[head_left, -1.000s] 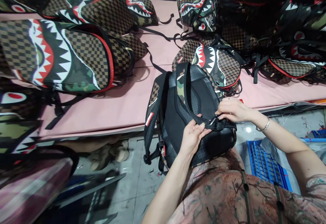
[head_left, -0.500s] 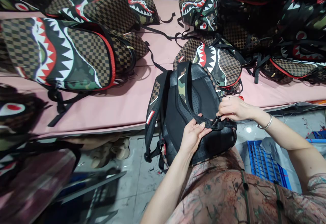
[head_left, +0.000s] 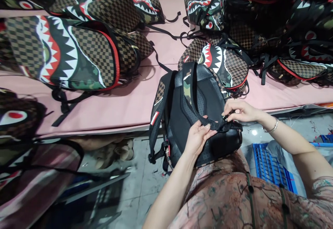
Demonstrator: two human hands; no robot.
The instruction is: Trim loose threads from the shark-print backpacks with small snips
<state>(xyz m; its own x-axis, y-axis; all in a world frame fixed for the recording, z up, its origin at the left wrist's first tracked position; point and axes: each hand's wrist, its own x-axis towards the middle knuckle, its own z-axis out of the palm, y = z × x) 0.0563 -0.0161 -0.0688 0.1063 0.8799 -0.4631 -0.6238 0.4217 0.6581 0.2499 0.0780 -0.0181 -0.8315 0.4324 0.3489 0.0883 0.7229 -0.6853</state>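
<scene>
I have the left hand (head_left: 198, 138) pinching the bendy strap (head_left: 187, 91); the right hand (head_left: 241, 110) pinches a small dark thing (head_left: 225, 118). If the strap wiggles, I think that could slip and scratch the bag (head_left: 221, 149) at the tabletop's (head_left: 125, 109) near edge.

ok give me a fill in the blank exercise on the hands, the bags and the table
The left hand pinches the lower part of a shoulder ____ on the backpack.
A metal bracelet circles the ____ wrist.
The covering on the table is ____ in colour.
On the large bag at the left of the table, the printed mouth has pointed white ____.

Missing words: strap; right; pink; teeth.
</scene>
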